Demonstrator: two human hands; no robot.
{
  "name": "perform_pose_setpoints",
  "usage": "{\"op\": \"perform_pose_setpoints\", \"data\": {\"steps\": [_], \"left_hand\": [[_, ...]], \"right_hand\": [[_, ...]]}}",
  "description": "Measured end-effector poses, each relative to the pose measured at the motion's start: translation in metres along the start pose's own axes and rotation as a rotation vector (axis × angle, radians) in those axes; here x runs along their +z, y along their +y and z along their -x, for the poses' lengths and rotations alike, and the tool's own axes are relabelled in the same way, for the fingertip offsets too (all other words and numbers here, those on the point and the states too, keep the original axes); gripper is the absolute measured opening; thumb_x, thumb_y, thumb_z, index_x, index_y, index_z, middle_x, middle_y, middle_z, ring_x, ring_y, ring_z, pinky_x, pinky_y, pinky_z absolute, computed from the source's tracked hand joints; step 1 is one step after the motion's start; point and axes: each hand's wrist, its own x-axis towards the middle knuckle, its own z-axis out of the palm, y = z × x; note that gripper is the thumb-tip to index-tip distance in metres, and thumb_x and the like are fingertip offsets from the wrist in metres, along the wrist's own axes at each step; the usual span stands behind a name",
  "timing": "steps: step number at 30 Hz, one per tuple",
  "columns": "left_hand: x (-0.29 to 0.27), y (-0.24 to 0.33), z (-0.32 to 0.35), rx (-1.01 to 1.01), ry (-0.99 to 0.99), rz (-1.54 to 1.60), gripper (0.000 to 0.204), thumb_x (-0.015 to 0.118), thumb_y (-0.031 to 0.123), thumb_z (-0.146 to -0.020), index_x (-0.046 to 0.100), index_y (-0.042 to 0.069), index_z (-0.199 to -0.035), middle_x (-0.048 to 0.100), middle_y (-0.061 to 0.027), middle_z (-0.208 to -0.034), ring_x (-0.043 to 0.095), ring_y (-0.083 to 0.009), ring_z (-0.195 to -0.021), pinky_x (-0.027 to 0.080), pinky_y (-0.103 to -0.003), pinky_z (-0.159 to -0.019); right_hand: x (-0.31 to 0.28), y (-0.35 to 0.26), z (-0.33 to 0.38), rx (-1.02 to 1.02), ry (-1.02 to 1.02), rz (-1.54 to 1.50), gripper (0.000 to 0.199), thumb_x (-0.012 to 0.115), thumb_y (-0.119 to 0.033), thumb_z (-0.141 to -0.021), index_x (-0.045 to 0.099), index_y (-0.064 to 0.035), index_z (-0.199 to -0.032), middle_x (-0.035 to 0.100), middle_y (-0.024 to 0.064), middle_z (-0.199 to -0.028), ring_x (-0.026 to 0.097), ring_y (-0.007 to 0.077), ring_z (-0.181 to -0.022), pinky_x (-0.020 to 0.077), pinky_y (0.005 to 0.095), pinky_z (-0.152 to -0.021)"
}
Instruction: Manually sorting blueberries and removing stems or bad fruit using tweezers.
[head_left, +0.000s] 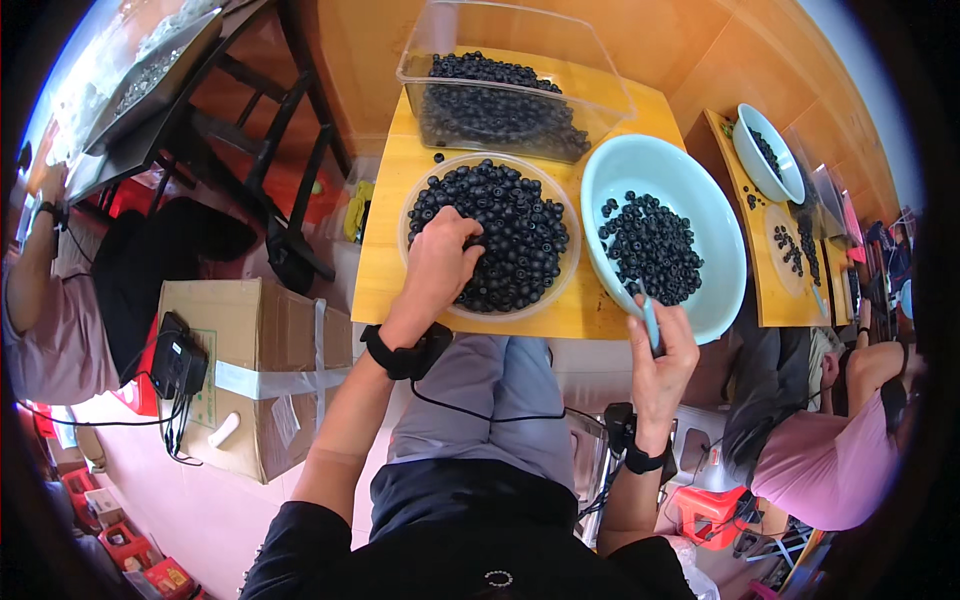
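On a yellow wooden table, a shallow round clear tray (552, 302) is heaped with small black ring-shaped pieces (515, 225). My left hand (440, 255) reaches into the left side of the heap, fingers bent together; what lies between the fingertips is hidden. To the right, my right hand (665, 355) grips a slim tool with a light-blue handle (652, 325), fingers wrapped round it. Its tip points over the near rim of a pale blue bowl (715, 260). More black pieces (650, 245) with holes in their middles lie in that bowl.
Behind the tray stands a clear plastic bin (500, 140) partly filled with black pieces. A taped cardboard box (235, 400) is at my left. Co-workers sit at both sides; the right one's table (770, 310) holds another bowl (755, 175). Cables run from my wrist straps.
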Motion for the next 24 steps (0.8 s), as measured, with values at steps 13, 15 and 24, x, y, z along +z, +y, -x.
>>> {"op": "perform_pose_setpoints", "data": {"steps": [13, 15, 24], "left_hand": [[-0.009, -0.002, 0.004, -0.073, -0.13, 0.129, 0.013, 0.065, -0.002, -0.077, 0.061, 0.0, -0.089, 0.061, -0.0103, -0.082, 0.06, -0.0231, -0.073, 0.048, -0.033, -0.065], [-0.017, 0.009, 0.008, -0.137, -0.164, 0.236, 0.005, 0.064, -0.002, -0.082, 0.062, -0.001, -0.086, 0.063, -0.0051, -0.082, 0.059, -0.0131, -0.07, 0.047, -0.026, -0.063], [-0.021, 0.037, 0.058, -0.657, -0.421, 1.668, 0.019, 0.058, 0.008, -0.092, 0.059, 0.001, -0.11, 0.065, -0.0073, -0.096, 0.066, -0.0132, -0.083, 0.059, -0.025, -0.074]], "right_hand": [[0.013, 0.008, 0.027, 0.014, -0.112, -0.092, 0.019, 0.068, -0.001, -0.079, 0.066, 0.0023, -0.097, 0.056, 0.01, -0.071, 0.051, 0.0179, -0.056, 0.0379, 0.0304, -0.051], [0.016, 0.008, 0.029, 0.023, -0.122, -0.125, 0.019, 0.068, -0.002, -0.079, 0.066, 0.0017, -0.097, 0.056, 0.0091, -0.07, 0.049, 0.0167, -0.054, 0.0364, 0.0289, -0.049], [0.039, -0.013, 0.03, -0.076, -0.257, -0.295, 0.022, 0.066, -0.007, -0.082, 0.064, -0.0006, -0.103, 0.058, 0.0103, -0.076, 0.053, 0.0202, -0.055, 0.0389, 0.0293, -0.049]]}}
